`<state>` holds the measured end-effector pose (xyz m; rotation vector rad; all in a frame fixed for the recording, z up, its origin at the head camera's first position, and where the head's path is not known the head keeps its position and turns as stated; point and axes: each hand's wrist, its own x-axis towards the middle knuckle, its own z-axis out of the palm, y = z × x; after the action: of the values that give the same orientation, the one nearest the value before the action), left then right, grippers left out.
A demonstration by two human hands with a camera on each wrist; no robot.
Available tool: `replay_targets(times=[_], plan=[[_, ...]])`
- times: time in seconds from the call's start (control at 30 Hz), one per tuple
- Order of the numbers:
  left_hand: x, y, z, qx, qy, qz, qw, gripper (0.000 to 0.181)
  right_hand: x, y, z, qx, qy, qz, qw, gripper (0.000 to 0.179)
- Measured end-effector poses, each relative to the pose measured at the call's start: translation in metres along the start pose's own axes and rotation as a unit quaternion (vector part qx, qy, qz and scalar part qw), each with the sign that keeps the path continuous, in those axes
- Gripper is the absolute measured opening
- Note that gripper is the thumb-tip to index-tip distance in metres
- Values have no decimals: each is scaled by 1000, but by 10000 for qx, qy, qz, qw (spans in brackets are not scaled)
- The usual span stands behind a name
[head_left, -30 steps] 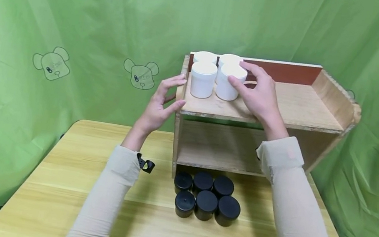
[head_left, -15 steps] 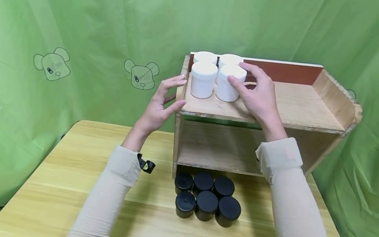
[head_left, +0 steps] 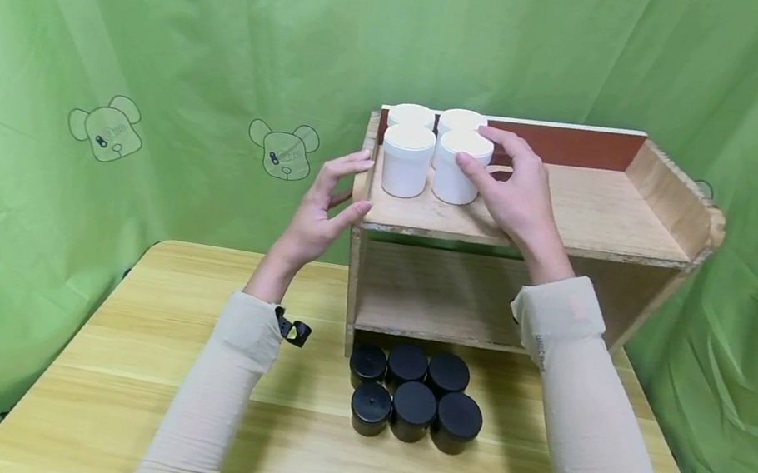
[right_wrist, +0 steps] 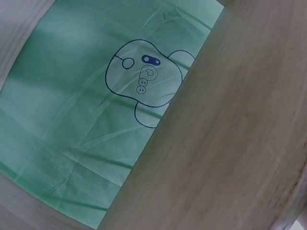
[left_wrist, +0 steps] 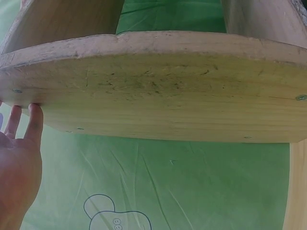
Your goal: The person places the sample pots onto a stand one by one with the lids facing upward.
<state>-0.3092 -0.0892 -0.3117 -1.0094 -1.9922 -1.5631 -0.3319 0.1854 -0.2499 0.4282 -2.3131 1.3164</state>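
Several white jars stand in two rows at the left end of the top board of a wooden shelf (head_left: 604,213). My right hand (head_left: 518,189) holds the front right white jar (head_left: 451,180), thumb on its near side and fingers behind; the jar sits upright on the board. Beside it is the front left white jar (head_left: 404,169), with two more partly hidden behind. My left hand (head_left: 315,217) grips the shelf's left side panel (left_wrist: 158,91), the thumb at its front edge and the fingertips on its outer face. The right hand cannot be made out in the right wrist view.
Several black jars (head_left: 413,407) stand in two rows on the wooden table (head_left: 167,402), before the shelf's lower left part. The shelf has a lower board (head_left: 441,290) and a raised right side panel (head_left: 677,188). A green curtain (head_left: 195,27) hangs around the table.
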Motion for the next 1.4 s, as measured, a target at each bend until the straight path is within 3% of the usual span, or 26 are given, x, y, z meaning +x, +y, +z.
replay_targets(times=[0.1,0.3,0.43,0.77,1.07,1.4], plan=[[-1,0,1,10,6,-1,10000,53,0,1,0,7,-20,1,10000,56],[2,-25,1,79,38,71,9999,56,-1,0,-1,18,-58,17,10000,56],[3,-31,-1,17,29,177,9998,55,-2,-1,-2,22,-104,16,9999,57],[4,-29,1,60,4,99,9999,55,-8,-4,-9,51,-211,13,9998,65],[0,-16,1,17,29,-60,10000,54,-20,-1,-12,358,-26,-57,9993,66],[2,-31,-1,29,-4,182,9998,55,-39,2,-24,416,100,-287,9987,60]])
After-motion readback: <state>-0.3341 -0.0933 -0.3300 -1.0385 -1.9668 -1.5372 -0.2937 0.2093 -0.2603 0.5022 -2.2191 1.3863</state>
